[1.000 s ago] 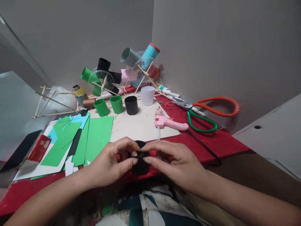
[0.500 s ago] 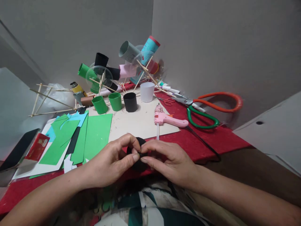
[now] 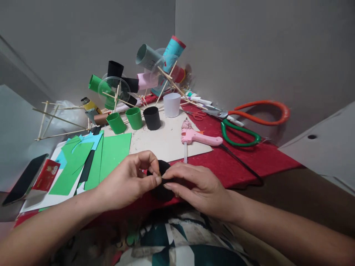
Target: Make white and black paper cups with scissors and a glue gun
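A black piece (image 3: 162,192), partly hidden by my fingers, is at the table's front edge. My right hand (image 3: 194,186) pinches it between thumb and fingers. My left hand (image 3: 135,181) has its thumb and index finger pressed together right beside the right fingertips; what lies between them is too small to make out. Just beyond my hands lies a pink glue gun (image 3: 199,138) with a clear stick. Behind stand two green cups (image 3: 116,123), a black cup (image 3: 152,118) and a white cup (image 3: 172,105).
Green sheets (image 3: 115,147) and a red packet (image 3: 48,174) lie left, near a phone (image 3: 23,181). Large scissors (image 3: 257,112) rest right. Stick frames with clear discs (image 3: 114,92) and colored tubes stand at the back. A black cord (image 3: 241,164) crosses the red cloth (image 3: 222,168).
The camera view has shifted slightly. My left fingertips have drawn a little away from my right ones, which still hold the black piece.
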The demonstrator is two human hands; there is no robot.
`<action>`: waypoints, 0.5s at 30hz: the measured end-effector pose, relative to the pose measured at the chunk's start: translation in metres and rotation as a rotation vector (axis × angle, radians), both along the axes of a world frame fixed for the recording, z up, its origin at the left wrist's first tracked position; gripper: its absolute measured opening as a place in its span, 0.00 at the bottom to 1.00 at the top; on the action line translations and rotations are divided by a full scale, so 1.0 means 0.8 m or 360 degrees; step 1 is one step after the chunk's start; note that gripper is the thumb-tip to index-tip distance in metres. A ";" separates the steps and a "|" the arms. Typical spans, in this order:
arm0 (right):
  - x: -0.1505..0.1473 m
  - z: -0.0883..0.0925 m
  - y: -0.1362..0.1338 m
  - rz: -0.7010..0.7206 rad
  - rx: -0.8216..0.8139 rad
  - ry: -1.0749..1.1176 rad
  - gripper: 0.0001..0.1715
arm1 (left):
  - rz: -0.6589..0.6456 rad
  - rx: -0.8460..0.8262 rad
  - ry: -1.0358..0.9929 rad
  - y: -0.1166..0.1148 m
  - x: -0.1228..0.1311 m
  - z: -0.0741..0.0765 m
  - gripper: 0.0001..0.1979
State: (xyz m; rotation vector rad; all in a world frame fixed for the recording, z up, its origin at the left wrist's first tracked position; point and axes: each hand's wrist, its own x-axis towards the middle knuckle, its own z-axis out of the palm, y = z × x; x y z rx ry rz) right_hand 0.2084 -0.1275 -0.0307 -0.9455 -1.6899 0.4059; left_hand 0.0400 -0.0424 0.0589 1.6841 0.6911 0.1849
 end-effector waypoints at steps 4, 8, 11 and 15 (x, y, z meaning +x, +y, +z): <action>0.001 -0.002 -0.001 0.0034 0.0065 -0.0035 0.06 | -0.0034 -0.0198 0.0146 0.011 0.008 0.005 0.11; 0.002 -0.006 -0.001 0.0062 0.0165 -0.0013 0.08 | -0.0104 -0.0341 0.0285 0.017 0.012 0.009 0.17; 0.002 -0.008 0.000 0.0081 0.0231 0.0012 0.09 | -0.0137 -0.0327 0.0328 0.017 0.012 0.013 0.19; 0.002 -0.008 0.001 0.0078 0.0276 0.0039 0.11 | -0.0189 -0.0264 0.0327 0.016 0.012 0.018 0.18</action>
